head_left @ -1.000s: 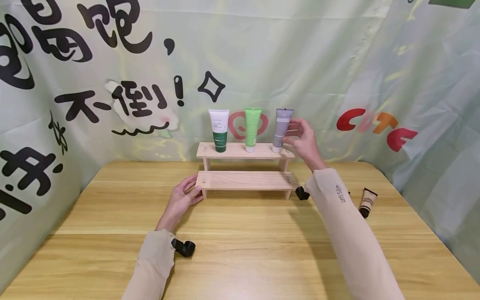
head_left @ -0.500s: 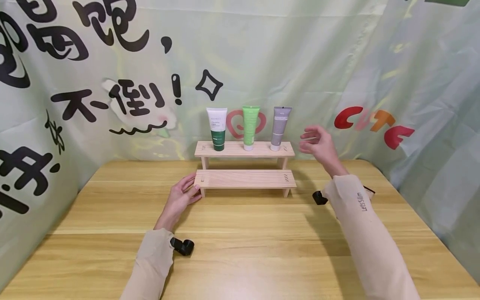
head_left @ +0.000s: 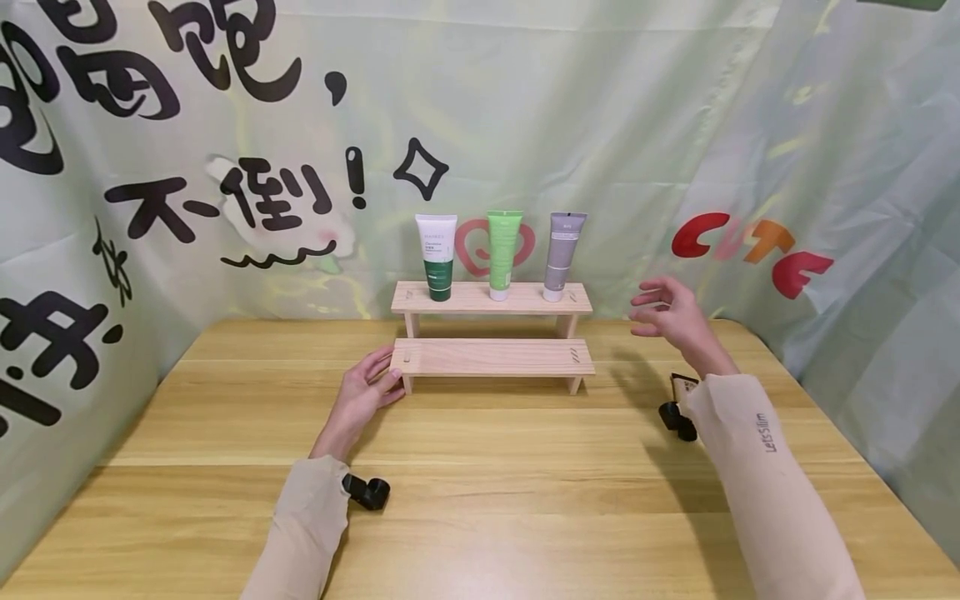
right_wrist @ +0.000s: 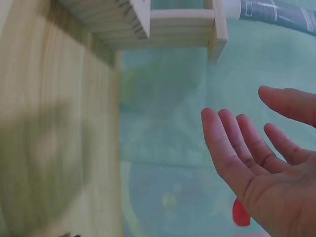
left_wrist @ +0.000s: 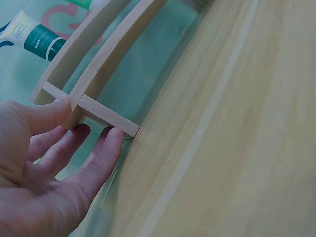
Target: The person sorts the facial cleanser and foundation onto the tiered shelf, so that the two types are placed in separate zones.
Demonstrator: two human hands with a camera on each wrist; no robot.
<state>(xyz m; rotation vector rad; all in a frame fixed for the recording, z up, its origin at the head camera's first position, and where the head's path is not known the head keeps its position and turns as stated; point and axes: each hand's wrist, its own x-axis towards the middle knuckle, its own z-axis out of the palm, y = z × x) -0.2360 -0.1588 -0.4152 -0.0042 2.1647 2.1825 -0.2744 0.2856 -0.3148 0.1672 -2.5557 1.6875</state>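
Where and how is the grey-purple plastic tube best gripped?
Probably by the middle of the grey-purple plastic tube, from the right: it stands on its white cap, wider end up, and a light-green plastic tube stands left of it.

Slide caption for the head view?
Left hand grips a wooden rack, three tubes on its upper shelf; right hand open, empty.
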